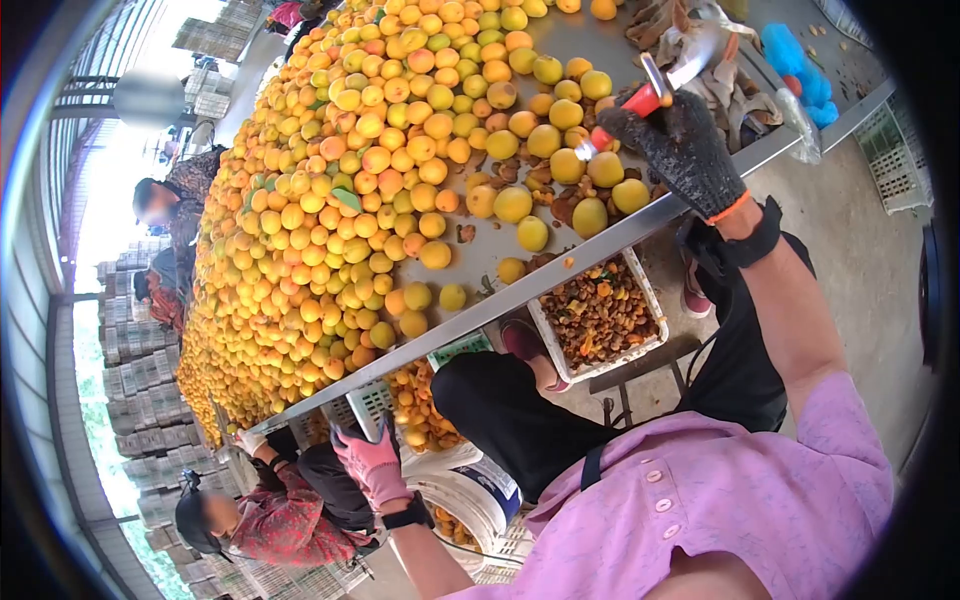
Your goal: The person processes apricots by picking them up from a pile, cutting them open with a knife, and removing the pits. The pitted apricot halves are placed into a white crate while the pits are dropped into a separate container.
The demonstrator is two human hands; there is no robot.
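Holding red-handled tool point(639, 102), R hand point(688, 150) over tbl point(602, 45)

The head camera looks down across the fruit point(375, 160).

Via my remote feed, the metal table point(595, 45) carries an apricot heap point(300, 230) (I notice a leaf point(346, 199)); right of the heap lie crumpled cloth point(665, 30) and blue plastic point(785, 50).
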